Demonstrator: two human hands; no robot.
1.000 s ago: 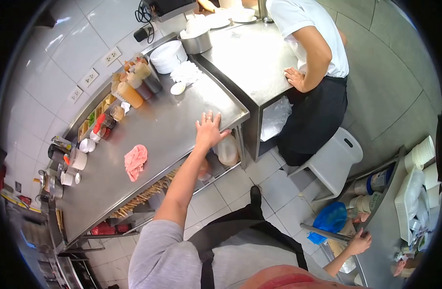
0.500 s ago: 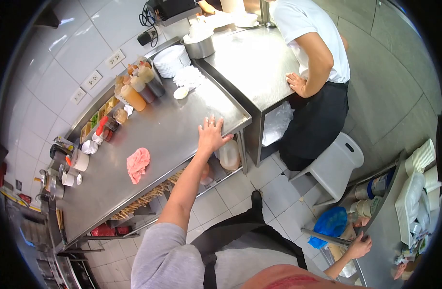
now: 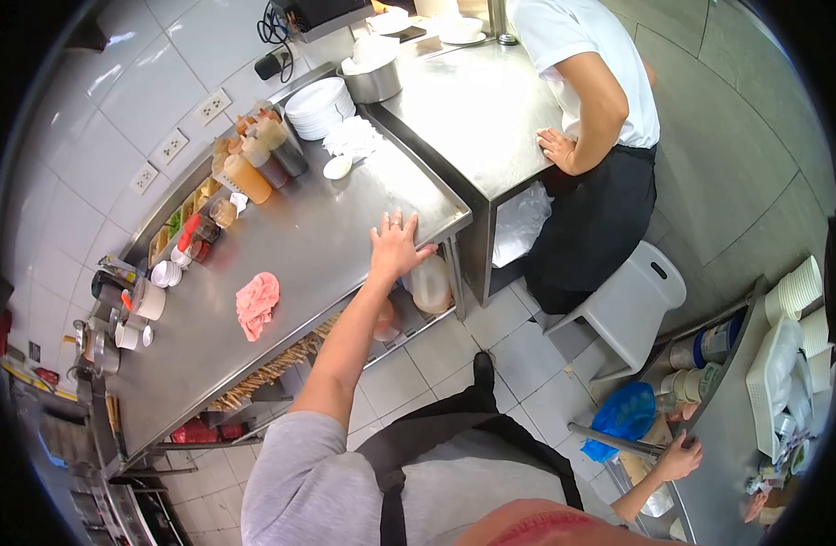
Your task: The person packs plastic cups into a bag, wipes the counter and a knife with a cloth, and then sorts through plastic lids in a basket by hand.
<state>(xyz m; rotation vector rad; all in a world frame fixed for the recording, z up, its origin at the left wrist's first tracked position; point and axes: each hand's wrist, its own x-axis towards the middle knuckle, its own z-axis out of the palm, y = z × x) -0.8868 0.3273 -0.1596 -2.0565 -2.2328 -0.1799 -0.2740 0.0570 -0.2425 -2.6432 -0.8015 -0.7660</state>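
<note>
The left hand point(image 3: 396, 248) lies open on the long steel counter point(image 3: 318, 241), near its corner, palm down with fingers spread and nothing gripped. Over on the other side, the right hand point(image 3: 679, 458) rests at the edge of the side counter point(image 3: 723, 455); I can't tell whether its fingers are closed around that edge. A crumpled pink cloth point(image 3: 257, 306) lies on the long counter, well apart from the left hand. Farther along are a small white dish point(image 3: 337, 167), a stack of white plates point(image 3: 319, 107) and some sauce bottles point(image 3: 254, 168) by the wall. Just beside the right hand, below the side counter, is a blue plastic bag point(image 3: 623, 417); a white basket point(image 3: 771, 387) sits on top. Across the gap, a co-worker point(image 3: 600, 136) leans one hand on the neighbouring steel table point(image 3: 477, 109), beside a white stool point(image 3: 629, 305).
</note>
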